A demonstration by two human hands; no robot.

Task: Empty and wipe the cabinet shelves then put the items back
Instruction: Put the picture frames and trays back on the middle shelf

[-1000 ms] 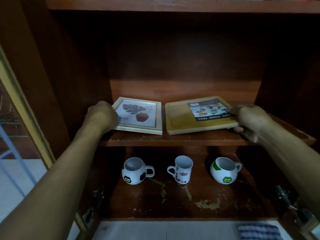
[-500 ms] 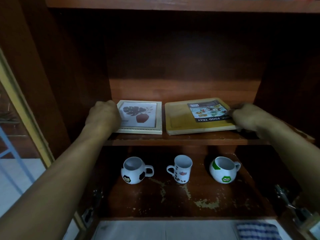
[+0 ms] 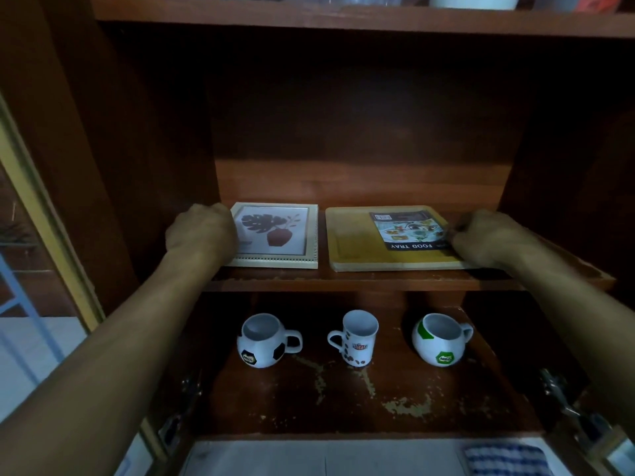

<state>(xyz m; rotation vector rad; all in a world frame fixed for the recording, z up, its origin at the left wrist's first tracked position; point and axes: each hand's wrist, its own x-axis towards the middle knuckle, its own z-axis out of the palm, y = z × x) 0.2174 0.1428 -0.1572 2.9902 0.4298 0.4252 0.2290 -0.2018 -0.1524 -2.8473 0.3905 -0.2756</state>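
The frame (image 3: 278, 235) and tray (image 3: 354, 242) lie flat, side by side, on the middle shelf (image 3: 343, 281). The left hand (image 3: 201, 231) has its fingers clenched on the frame's left edge. The right hand (image 3: 481, 235) grasps the tray's right edge. Each thing lies inward of its hand.

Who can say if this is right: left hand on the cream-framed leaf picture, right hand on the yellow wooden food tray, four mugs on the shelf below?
No: the head view shows three white ceramic mugs on the lower shelf, not four. The left hand on cream-framed leaf picture and right hand on yellow wooden food tray are correct.
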